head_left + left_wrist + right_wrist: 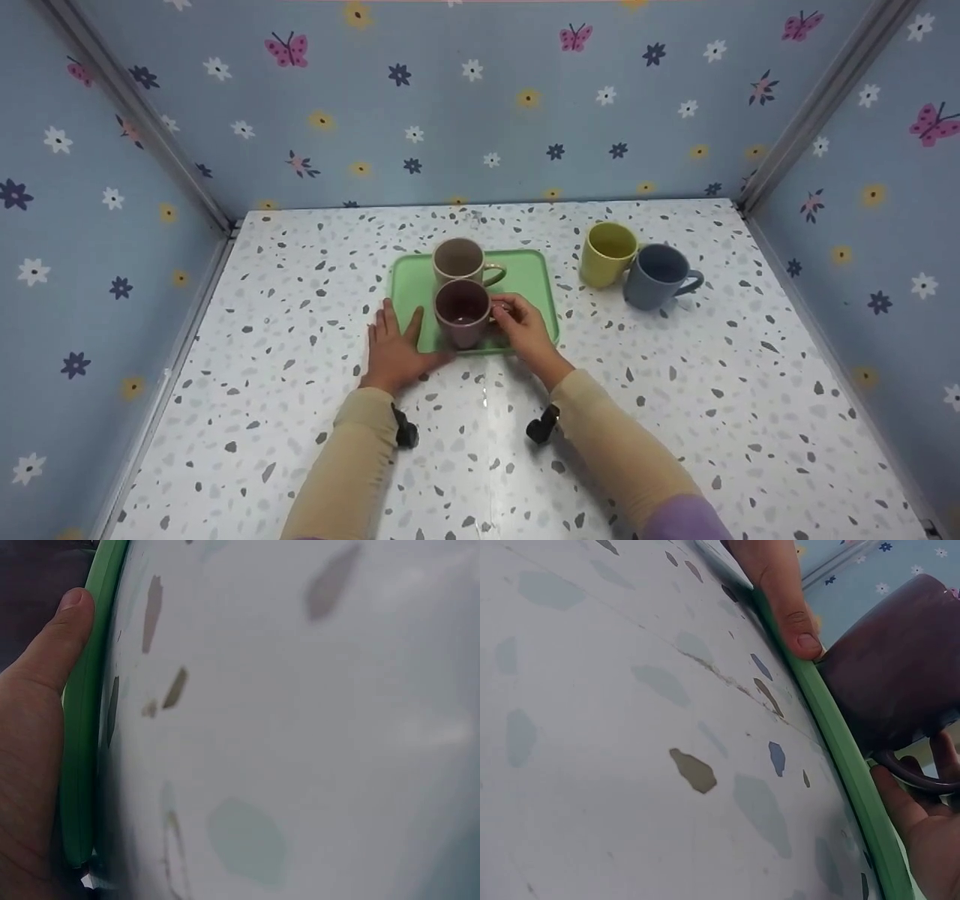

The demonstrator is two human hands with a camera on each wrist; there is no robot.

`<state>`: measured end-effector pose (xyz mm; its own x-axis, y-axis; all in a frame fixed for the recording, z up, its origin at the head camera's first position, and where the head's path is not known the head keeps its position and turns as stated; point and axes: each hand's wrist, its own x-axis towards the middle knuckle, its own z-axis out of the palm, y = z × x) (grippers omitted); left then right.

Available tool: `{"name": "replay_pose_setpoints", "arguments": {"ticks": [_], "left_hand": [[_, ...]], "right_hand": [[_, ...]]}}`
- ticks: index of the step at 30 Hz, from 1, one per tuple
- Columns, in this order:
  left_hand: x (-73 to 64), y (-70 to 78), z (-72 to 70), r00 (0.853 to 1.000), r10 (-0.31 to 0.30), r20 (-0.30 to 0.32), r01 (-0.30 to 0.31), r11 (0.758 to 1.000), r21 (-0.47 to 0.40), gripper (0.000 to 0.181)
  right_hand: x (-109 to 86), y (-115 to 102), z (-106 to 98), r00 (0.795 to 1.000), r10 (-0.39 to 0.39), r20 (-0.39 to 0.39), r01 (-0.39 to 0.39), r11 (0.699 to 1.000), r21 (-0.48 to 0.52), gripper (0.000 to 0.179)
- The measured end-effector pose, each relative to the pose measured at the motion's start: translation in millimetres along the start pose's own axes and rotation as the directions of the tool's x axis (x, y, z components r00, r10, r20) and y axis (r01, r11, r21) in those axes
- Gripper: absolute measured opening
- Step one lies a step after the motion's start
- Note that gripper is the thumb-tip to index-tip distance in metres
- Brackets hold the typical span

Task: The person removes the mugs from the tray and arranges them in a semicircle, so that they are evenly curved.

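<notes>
A green tray lies on the speckled table with two mugs on it. The beige mug is at the back, its handle pointing right. In front of it, the purple mug overlaps it in the head view. My right hand holds the purple mug's handle with curled fingers. My left hand lies with spread fingers over the tray's front left corner. In the left wrist view its thumb rests along the green tray rim.
Right of the tray, a yellow mug and a blue-grey mug stand close together on the table. Flower-patterned walls enclose the table at the back and both sides.
</notes>
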<state>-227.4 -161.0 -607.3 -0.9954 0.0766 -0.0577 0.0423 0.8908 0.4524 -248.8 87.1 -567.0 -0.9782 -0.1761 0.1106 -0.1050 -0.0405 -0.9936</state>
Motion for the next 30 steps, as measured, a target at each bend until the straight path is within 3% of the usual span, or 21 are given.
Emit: {"name": "replay_pose_setpoints", "arguments": {"ticks": [3,11,22,30], "left_hand": [[0.1,-0.5,0.6,1.0,-0.007,0.008,0.007,1.0,-0.005,0.116],[1.4,1.4,-0.8,1.0,0.008,-0.004,-0.008,1.0,-0.01,0.114],[0.9,0.0,3.6,1.0,-0.007,0.013,0.006,1.0,0.005,0.117],[1.5,0.4,-0.4,1.0,0.007,0.016,-0.008,1.0,0.02,0.117]], "right_hand": [[-0.1,0.6,0.2,1.0,0.001,0.002,-0.001,1.0,-0.007,0.023],[10.6,26.7,-2.5,0.998,0.038,-0.045,-0.039,0.999,-0.023,0.022],[8.3,26.8,-2.6,0.995,0.068,-0.077,-0.069,0.997,-0.019,0.02],[9.4,24.0,-7.7,0.991,0.043,-0.129,-0.049,0.998,-0.045,0.018]]}}
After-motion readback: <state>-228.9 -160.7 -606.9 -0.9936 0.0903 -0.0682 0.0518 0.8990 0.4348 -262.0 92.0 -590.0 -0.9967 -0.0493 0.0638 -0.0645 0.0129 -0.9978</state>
